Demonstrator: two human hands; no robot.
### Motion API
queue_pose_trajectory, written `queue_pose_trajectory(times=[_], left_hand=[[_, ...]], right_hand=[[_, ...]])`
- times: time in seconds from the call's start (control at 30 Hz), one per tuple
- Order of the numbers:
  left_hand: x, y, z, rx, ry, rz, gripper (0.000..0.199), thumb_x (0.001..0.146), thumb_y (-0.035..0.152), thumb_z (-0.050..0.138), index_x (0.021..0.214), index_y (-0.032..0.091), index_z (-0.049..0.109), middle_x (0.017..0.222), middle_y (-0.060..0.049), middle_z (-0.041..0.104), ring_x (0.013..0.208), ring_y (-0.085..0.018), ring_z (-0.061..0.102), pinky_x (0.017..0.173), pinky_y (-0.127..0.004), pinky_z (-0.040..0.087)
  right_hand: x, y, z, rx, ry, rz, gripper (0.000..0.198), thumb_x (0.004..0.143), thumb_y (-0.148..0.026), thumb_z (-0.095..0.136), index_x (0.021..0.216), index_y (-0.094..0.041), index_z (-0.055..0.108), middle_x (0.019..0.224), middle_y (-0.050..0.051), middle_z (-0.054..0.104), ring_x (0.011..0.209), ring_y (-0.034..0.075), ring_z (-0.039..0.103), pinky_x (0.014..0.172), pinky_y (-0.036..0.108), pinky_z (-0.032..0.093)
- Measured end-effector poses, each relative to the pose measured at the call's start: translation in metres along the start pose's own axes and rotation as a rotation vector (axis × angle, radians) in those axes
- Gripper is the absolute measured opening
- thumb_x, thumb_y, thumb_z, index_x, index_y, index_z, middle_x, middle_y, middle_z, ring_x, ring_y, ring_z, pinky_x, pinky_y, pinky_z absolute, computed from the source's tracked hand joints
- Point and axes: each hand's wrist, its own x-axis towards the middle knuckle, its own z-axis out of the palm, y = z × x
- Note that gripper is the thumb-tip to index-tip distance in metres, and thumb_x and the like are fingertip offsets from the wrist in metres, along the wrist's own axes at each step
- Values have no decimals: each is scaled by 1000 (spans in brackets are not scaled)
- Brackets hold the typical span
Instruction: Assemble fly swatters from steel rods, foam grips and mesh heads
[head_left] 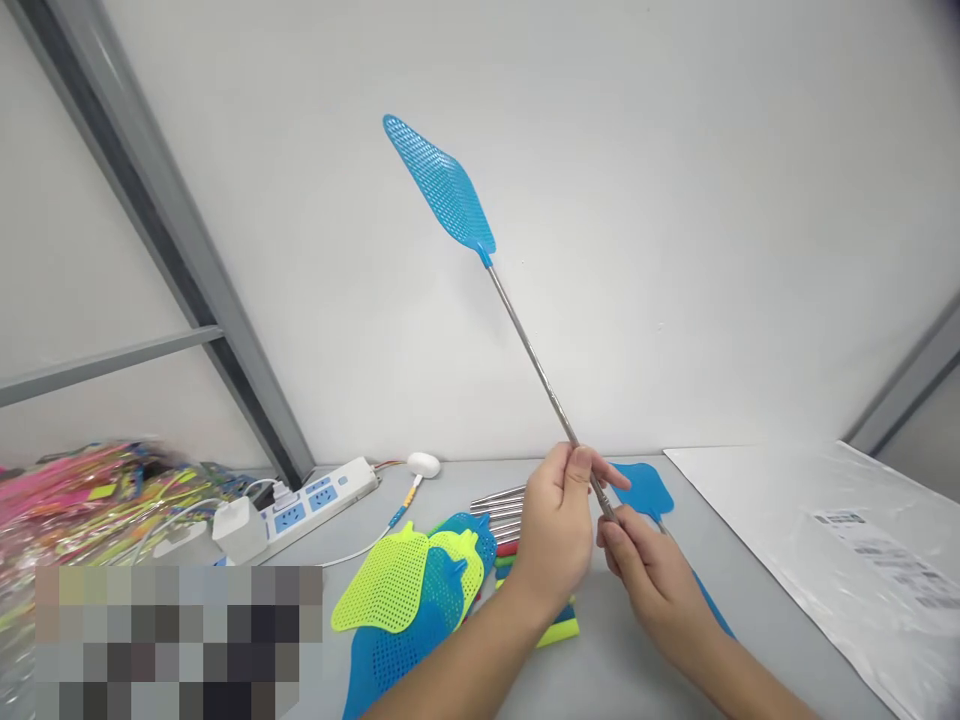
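A fly swatter with a blue mesh head and a thin metal rod is held up at a tilt, its head toward the upper left. My left hand is closed around the lower rod. Just below it, my right hand grips the rod's lower end, which its fingers partly hide. Under my left arm lie loose swatter heads, a yellow-green one and blue ones. Behind my left hand are several metal rods with coloured handles. A second blue swatter lies behind my right hand.
A white power strip with plugs and cables stands at the left. Beyond it is a heap of colourful plastic-wrapped items. A large white package covers the table's right side. A white wall rises behind the grey table.
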Motion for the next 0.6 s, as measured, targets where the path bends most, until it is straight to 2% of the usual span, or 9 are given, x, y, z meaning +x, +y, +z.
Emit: queue_pose_trajectory(times=[0.17,0.37,0.43,0.6], left_hand=[[6,20,-12,37,-9,46,36,95,46,44,79,18,60,86,-7,72,81,-18,62,75,-29,47],[3,52,-23,103,42,157,31,96,41,45,78,21,60,74,-3,68,75,-17,60,78,-30,46],[5,63,-30,61,93,209,28,94,40,50,77,21,61,73,-2,67,73,-16,59,76,-30,46],[14,91,-61,-119,325,358,23,89,40,60,76,21,61,70,0,60,67,-13,57,65,-26,47]], right_hand=[[-1,-16,5,162,-40,77,37,101,-43,31,70,-24,34,58,-5,36,52,13,32,49,27,25],[-10,-42,8,280,-138,72,38,100,-47,30,70,-24,36,58,-5,34,51,13,30,47,26,23],[-13,-46,7,277,-180,66,38,100,-47,30,70,-24,36,58,-5,34,50,13,30,46,26,23],[-18,-50,8,129,-331,63,37,100,-47,28,72,-24,36,60,-4,38,52,14,35,49,27,24]])
